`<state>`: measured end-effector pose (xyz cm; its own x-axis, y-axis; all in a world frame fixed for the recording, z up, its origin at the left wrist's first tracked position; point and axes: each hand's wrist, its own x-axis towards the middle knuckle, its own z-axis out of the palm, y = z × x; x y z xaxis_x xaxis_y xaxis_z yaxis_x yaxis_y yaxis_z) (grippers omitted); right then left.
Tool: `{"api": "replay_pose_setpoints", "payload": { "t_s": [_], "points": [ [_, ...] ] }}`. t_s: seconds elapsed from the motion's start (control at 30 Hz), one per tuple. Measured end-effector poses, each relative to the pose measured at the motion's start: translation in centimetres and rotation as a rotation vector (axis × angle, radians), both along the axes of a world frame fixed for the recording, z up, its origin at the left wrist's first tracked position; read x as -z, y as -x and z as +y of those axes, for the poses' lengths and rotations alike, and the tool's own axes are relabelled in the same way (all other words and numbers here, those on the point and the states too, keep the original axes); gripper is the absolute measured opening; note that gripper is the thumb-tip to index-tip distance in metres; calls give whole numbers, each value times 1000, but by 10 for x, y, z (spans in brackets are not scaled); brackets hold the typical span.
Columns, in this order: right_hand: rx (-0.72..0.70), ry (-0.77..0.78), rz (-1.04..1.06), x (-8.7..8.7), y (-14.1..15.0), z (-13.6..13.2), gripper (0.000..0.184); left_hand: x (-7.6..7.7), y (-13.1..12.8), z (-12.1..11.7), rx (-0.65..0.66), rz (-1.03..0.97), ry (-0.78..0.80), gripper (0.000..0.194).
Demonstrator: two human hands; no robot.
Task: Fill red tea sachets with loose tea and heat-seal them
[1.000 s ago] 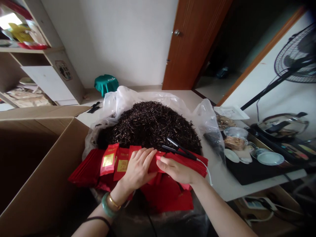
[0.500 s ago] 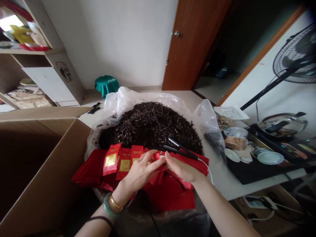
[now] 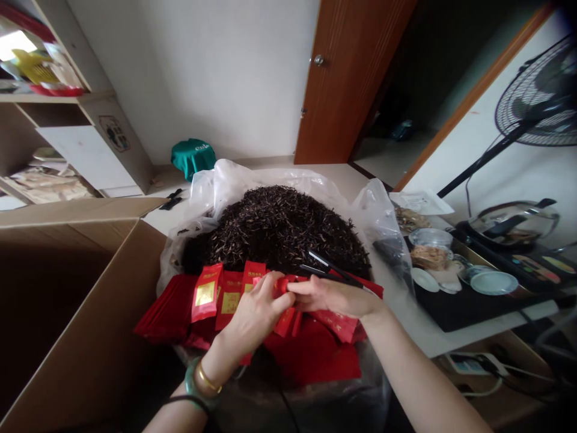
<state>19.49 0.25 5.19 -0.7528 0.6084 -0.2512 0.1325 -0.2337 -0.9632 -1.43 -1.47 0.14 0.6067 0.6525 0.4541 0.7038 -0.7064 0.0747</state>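
My left hand is closed around a small red packet, mostly hidden by the fingers. Coming in from the right, my right hand meets it, its fingertips pinched at the packet's edge. Behind both hands rises a heap of dark dried tea leaves in a clear plastic bag. Red packets with gold labels stand at the left of the hands. A stack of flat red pouches lies further left, and more red pouches spread below the hands. Black tongs rest by the tea.
An open cardboard box stands at the left. On the right, a table holds a clear tub, a white lid and a glass-lidded pan. A black fan stands behind. A green-covered bin is by the wall.
My right hand has turned from edge-on to flatter, its fingers now reaching left to the packet. My left hand has curled more tightly. The view has shifted slightly.
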Motion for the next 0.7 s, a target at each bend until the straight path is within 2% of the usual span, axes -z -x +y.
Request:
{"api": "replay_pose_setpoints", "payload": {
  "t_s": [0.1, 0.17, 0.2, 0.27, 0.37, 0.43, 0.6, 0.7],
  "points": [
    [128, -83, -29, -7, -12, 27, 65, -2, 5, 3, -87, -22, -14, 19],
    [316, -314, -261, -5, -10, 52, 47, -4, 7, 4, -121, -46, -2, 17],
    [327, -443, -456, -1, -5, 64, 42, -5, 8, 4, -129, -62, 1, 15],
    [131, -733, -905, 10, 9, 86, 48, -7, 9, 4, -131, -90, -3, 14],
    [26, -798, -1081, 26, 34, 104, 73, -9, 11, 3, -137, -130, -33, 13],
    [2, -802, -1151, 33, 47, 108, 81, -9, 12, 3, -147, -150, -50, 12],
    [-51, -844, -1306, 40, 62, 113, 69, -8, 14, 5, -180, -183, -66, 11],
    [-92, -865, -1344, 43, 64, 116, 71, -6, 13, 6, -225, -176, -59, 16]
  ]
}}
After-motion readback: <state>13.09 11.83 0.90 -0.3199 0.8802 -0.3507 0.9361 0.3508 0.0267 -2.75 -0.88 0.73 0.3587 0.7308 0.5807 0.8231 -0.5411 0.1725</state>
